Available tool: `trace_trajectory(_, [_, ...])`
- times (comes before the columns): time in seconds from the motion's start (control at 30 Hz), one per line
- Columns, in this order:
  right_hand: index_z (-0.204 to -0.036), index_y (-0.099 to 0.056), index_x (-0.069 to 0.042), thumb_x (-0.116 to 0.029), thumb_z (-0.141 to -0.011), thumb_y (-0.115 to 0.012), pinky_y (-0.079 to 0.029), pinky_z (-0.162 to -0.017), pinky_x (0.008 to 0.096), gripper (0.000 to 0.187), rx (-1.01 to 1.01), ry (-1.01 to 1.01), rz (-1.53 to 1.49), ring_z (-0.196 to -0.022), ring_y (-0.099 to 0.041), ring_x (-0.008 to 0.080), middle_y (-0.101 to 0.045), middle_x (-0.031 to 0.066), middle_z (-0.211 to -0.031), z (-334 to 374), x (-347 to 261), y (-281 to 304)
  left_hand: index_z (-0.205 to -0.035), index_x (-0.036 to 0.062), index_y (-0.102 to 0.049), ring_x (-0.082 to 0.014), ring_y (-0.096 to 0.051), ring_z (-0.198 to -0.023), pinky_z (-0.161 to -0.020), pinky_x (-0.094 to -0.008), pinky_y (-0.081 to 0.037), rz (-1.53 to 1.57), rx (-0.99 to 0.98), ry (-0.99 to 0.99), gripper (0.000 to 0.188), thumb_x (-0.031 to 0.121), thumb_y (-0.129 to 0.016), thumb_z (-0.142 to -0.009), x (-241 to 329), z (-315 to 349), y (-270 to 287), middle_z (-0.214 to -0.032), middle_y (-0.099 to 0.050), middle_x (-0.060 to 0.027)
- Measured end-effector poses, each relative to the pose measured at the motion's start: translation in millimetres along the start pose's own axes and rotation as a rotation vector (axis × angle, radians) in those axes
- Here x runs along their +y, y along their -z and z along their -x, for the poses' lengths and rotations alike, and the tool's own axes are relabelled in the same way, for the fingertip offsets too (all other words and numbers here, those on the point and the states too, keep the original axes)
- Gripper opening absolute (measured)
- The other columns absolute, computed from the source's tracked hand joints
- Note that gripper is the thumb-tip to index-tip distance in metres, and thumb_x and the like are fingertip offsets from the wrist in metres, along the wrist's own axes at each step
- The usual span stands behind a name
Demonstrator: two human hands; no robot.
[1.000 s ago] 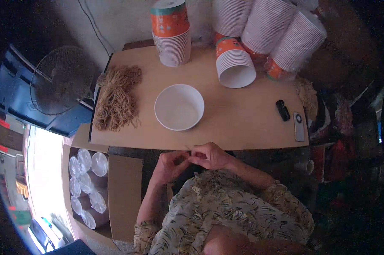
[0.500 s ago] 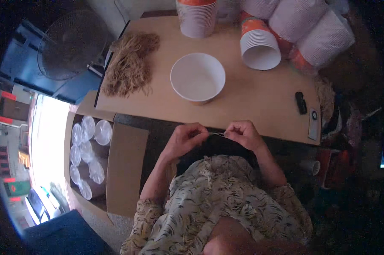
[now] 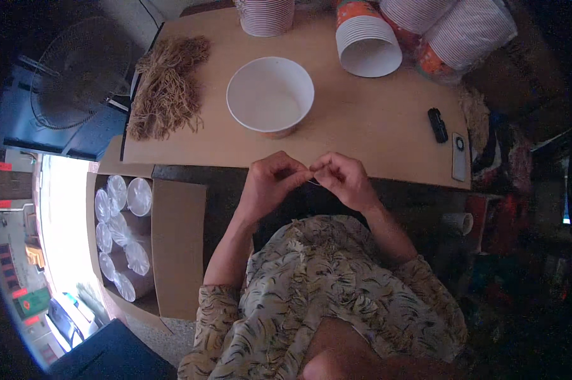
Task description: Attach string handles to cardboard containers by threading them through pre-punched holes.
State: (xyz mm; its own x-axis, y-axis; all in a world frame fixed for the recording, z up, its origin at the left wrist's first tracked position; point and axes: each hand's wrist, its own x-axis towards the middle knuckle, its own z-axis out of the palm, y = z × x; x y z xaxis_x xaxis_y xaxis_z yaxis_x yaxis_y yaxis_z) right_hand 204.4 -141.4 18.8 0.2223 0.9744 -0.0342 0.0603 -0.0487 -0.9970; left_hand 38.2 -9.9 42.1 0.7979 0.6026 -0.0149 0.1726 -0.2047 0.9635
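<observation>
My left hand and my right hand meet just off the near edge of the table. Thumb and fingers of each are pinched on a thin, pale string, and only a short loop of it shows below the fingertips. Beyond them on the table stands a white paper bucket, upright, with nothing seen inside. A heap of tan, crinkled strands lies at the table's left end.
Stacked paper buckets lie at the back right, near plastic-wrapped stacks. A black object and a pale flat device rest at the table's right end. An open carton with wrapped clear lids or cups stands left.
My hands have come closer together, fingertips now almost touching, so the string that was stretched between them is mostly covered. The whole view has shifted a little.
</observation>
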Motion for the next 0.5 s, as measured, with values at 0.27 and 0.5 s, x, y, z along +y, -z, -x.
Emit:
trace_trajectory(0.27, [-0.094, -0.066, -0.001, -0.011, -0.093, -0.067, -0.043, -0.060, 0.0183, 0.010, 0.160, 0.076, 0.054, -0.068, -0.052, 0.0011, -0.062, -0.0038, -0.080, -1.2, -3.0, -3.0, -0.095, 0.0007, -0.068, -0.0075, -0.060, -0.082, -0.075, -0.0235, -0.049, 0.208, -0.063, 0.038, 0.012, 0.011, -0.070, -0.091, -17.8, -0.3, -0.9, -0.088, -0.067, -0.0015])
trace_trajectory(0.5, [-0.092, -0.068, 0.000, -0.010, -0.090, -0.070, -0.044, -0.061, 0.0182, 0.010, 0.109, -0.039, 0.164, -0.069, -0.053, 0.0011, -0.063, -0.0040, -0.078, -0.7, -5.8, -3.4, -0.095, 0.0016, -0.069, -0.0058, -0.058, -0.079, -0.072, -0.0221, -0.048, 0.407, -0.047, 0.206, 0.013, 0.014, -0.068, -0.093, -18.3, 8.5, -0.8, -0.087, -0.066, 0.0002])
